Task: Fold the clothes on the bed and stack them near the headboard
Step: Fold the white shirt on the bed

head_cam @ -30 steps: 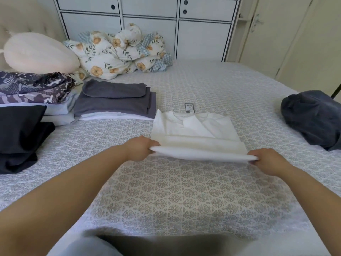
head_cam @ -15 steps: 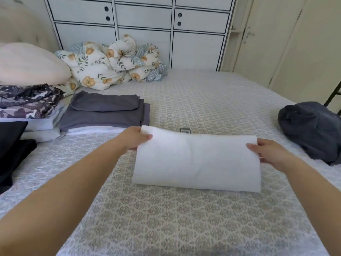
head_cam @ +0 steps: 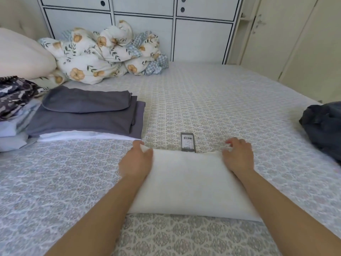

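A folded white garment [head_cam: 188, 183] lies flat on the patterned bedspread [head_cam: 212, 100] right in front of me. My left hand [head_cam: 136, 161] holds its far left corner, thumb tucked at the edge. My right hand [head_cam: 238, 156] grips the far right corner with curled fingers, a bit of white cloth showing between them. A grey label tag [head_cam: 188, 142] sticks out past the garment's far edge. To the left sits a stack of folded grey clothes [head_cam: 86, 111] on a white piece. A crumpled dark blue garment [head_cam: 324, 126] lies at the right edge.
A second folded pile topped by dark patterned cloth [head_cam: 14, 97] stands at the far left, below a cream pillow [head_cam: 22, 54] and the padded headboard [head_cam: 18, 13]. A bunched floral duvet [head_cam: 103, 54] lies against the white wardrobe [head_cam: 199, 34].
Both hands carried the garment's near edge up and over to its far edge, folding it in half. The cloth now lies flat with my hands at the far corners.
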